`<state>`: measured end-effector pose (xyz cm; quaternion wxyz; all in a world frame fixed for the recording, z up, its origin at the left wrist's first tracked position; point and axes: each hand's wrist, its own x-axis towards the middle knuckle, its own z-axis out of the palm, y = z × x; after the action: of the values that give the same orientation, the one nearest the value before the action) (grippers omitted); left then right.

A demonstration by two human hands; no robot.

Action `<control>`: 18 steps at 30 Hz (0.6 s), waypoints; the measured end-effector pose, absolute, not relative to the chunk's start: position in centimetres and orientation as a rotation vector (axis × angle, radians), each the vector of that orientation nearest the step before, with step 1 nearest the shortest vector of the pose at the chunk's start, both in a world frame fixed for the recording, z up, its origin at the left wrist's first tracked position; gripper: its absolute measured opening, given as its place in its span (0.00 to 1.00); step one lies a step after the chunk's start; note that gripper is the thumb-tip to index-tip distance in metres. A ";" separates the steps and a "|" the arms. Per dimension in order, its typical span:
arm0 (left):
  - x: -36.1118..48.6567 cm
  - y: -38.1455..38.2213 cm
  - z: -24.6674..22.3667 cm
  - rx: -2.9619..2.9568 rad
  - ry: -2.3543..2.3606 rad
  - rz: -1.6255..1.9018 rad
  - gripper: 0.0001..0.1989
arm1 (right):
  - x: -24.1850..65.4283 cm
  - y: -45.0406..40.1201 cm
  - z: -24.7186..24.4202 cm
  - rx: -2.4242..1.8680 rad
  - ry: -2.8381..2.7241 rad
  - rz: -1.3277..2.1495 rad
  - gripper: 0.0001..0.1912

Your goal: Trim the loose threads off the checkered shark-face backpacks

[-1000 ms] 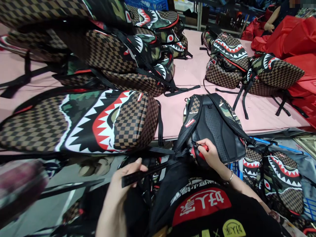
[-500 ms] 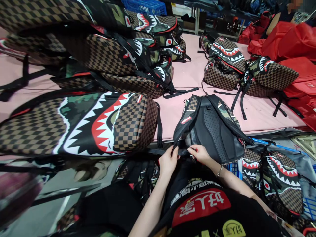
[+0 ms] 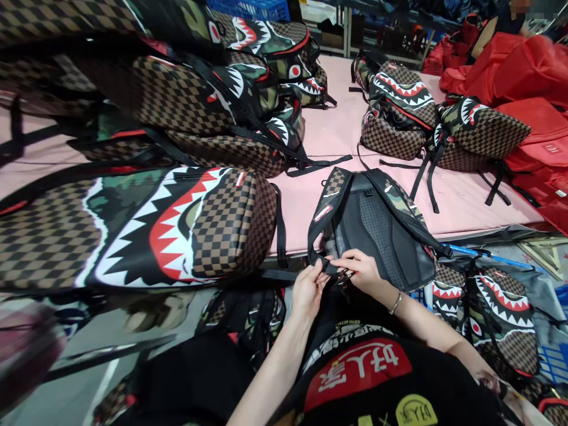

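A backpack (image 3: 377, 228) rests on the near edge of the pink table, its black padded back and shoulder straps facing up. At its lower left corner, my left hand (image 3: 309, 287) pinches a black strap (image 3: 326, 266). Close beside it, my right hand (image 3: 359, 271) has its fingers closed at the same strap, next to a small dark metallic piece whose shape is unclear. To the left lies a large checkered backpack (image 3: 222, 222) with a red and white shark mouth.
More patterned backpacks (image 3: 186, 94) are piled at the left of the pink table (image 3: 328, 136), others (image 3: 399, 112) at the back right. Red bags (image 3: 532, 130) lie at far right. Below the edge hang or lie further backpacks (image 3: 501, 319); a blue crate (image 3: 252, 8) stands behind.
My right hand has moved left and turned, so both hands now meet at the strap. The view has shifted slightly, and the surrounding bags appear a little farther left.
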<state>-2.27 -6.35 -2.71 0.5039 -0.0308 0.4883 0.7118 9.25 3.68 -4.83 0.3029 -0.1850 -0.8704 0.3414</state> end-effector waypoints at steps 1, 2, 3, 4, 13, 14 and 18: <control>-2.3 -6.4 -2.7 -0.066 1.192 1.710 0.14 | 9.1 4.2 -4.8 -0.417 -2.363 0.854 0.11; -2.4 -6.5 -2.6 -0.053 1.205 1.698 0.15 | 8.9 4.7 -4.7 -0.351 -2.412 0.812 0.11; -2.4 -6.6 -2.6 -0.036 1.218 1.683 0.15 | 8.7 5.2 -4.7 -0.294 -2.451 0.783 0.11; -2.5 -6.7 -2.6 -0.015 1.230 1.666 0.16 | 8.5 5.5 -4.8 -0.250 -2.482 0.767 0.11; -1.4 -6.3 -4.2 0.193 1.553 1.873 0.22 | 6.6 5.0 -3.1 -0.432 -2.404 1.417 0.14; -1.2 -6.3 -4.2 0.247 1.597 1.893 0.23 | 6.6 4.8 -3.0 -0.490 -2.320 1.603 0.15; -0.6 -6.5 -3.5 0.490 1.724 1.890 0.27 | 6.7 4.2 -3.0 -0.759 -1.810 2.224 0.20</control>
<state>-0.56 -6.46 -3.49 0.2649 0.1815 0.6382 0.6997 6.68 4.18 -3.02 0.0874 -0.2550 -0.6078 0.7469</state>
